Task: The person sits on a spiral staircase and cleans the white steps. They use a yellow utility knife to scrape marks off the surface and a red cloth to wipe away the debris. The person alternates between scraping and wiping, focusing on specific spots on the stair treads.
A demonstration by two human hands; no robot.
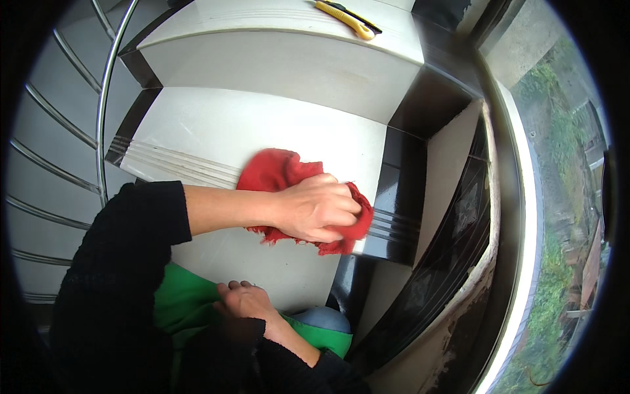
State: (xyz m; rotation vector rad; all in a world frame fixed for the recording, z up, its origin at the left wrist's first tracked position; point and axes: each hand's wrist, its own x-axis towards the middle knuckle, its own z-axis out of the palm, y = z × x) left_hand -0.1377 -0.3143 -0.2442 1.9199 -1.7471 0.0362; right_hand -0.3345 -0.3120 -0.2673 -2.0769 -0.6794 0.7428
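Note:
My left hand [320, 207] presses down on a crumpled red cloth [270, 170] with frayed edges, fingers curled into it. The cloth lies over the front edge of a white tiled stair tread [246, 118], across its grooved anti-slip lines [182, 162]. Below, my right hand [246, 299] rests at my lap against a green apron [184, 295]. Its fingers are bent, and their undersides are hidden, so whether they grip the fabric is unclear.
A yellow utility knife [347, 20] lies on the step above, beside a thin black object [362, 19]. Curved metal railing bars [103, 98] stand at left. Black tile borders [396, 187] line the right side, beside a ledge with a rough edge [487, 246] and a window [556, 221].

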